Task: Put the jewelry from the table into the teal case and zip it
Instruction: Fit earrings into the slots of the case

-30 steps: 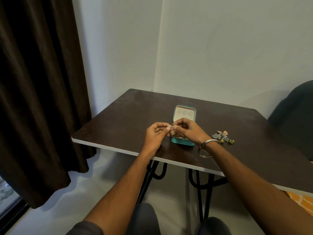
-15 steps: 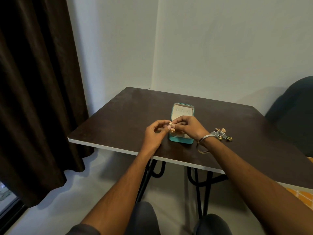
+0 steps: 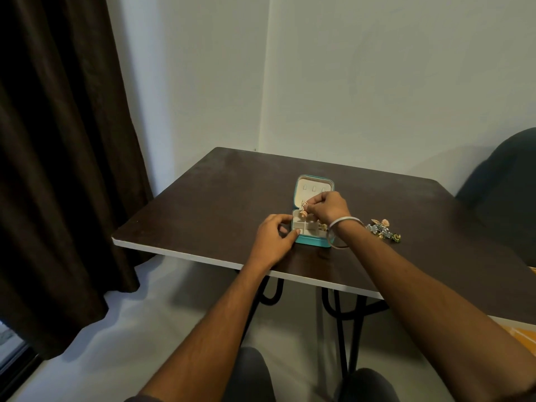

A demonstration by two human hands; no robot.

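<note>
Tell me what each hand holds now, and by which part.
The right hand pinches a small gold earring by its top, over the open teal case. The left hand steadies the case's left front corner.

A dark brown table [image 3: 220, 198] with a white edge stands on black metal legs [image 3: 338, 320] in the corner of a room with pale walls [image 3: 362, 76]. A dark curtain [image 3: 58, 158] hangs at the left. A dark chair [image 3: 504, 187] sits at the right. The floor [image 3: 110, 349] is light grey.
</note>
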